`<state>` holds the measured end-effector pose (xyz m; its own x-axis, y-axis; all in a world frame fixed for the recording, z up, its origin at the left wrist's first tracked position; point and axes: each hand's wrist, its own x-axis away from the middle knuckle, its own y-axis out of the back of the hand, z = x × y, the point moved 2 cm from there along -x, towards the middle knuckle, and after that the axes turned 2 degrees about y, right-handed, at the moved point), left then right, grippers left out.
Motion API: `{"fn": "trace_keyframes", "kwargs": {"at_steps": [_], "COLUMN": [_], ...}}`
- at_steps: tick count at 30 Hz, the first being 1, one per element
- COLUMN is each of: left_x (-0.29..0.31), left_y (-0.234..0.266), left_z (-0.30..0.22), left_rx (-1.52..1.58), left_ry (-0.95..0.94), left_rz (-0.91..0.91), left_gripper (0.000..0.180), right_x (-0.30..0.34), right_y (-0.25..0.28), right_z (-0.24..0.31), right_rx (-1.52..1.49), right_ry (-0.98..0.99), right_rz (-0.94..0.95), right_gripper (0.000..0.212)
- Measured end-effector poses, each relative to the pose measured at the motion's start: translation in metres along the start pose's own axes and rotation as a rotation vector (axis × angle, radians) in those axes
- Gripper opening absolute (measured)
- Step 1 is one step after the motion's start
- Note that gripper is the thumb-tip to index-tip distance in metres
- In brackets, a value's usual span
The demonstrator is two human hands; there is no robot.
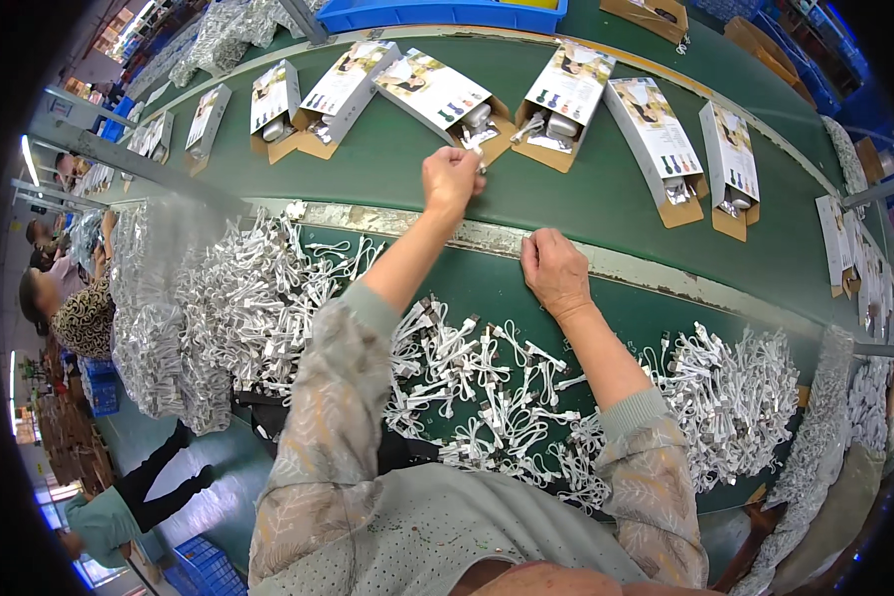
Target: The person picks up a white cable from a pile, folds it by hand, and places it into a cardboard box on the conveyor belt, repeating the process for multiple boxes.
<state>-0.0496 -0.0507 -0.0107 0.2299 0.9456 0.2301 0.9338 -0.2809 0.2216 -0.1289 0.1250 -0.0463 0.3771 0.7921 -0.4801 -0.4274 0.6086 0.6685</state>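
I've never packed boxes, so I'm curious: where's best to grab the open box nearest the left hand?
Probably by its long sides, from above: the box lies flat, printed face up, and its open end, white contents showing, sits near the left hand.

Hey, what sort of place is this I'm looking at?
Most likely a factory packing line: open printed boxes lie spaced along a green belt-like surface, small white cables are heaped on the bench beside it, and other people are visible at the left.
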Motion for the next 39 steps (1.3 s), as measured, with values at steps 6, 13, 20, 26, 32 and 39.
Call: {"fn": "trace_keyframes", "kwargs": {"at_steps": [6, 13, 20, 26, 32, 39], "left_x": [-0.017, -0.028, 0.062, 0.084, 0.059, 0.09], "left_y": [-0.084, -0.085, 0.028, 0.125, 0.142, 0.135], "left_z": [0.019, -0.004, -0.034, 0.001, -0.019, -0.016], "left_rx": [0.844, 1.457, -0.474, -1.283, -0.509, -1.538], "left_ry": [0.256, 0.539, -0.34, -0.367, -0.086, -0.17], "left_rz": [-0.32, -0.371, 0.4, 0.294, 0.241, 0.446], "left_gripper": [0.025, 0.03, 0.032, 0.019, 0.013, 0.037], "right_x": [-0.001, -0.004, -0.003, -0.003, -0.001, -0.003], "right_y": [-0.007, -0.009, -0.003, -0.003, -0.005, -0.006], "right_z": [0.001, 0.014, 0.004, 0.006, 0.008, 0.005], "right_rx": [-0.004, -0.048, 0.01, 0.019, -0.007, 0.02], "right_ry": [0.025, 0.023, 0.024, 0.018, 0.006, 0.012], "right_rz": [0.018, 0.032, 0.017, 0.019, -0.001, 0.018], "right_gripper": [0.014, 0.01, 0.013, 0.013, 0.011, 0.014]}}
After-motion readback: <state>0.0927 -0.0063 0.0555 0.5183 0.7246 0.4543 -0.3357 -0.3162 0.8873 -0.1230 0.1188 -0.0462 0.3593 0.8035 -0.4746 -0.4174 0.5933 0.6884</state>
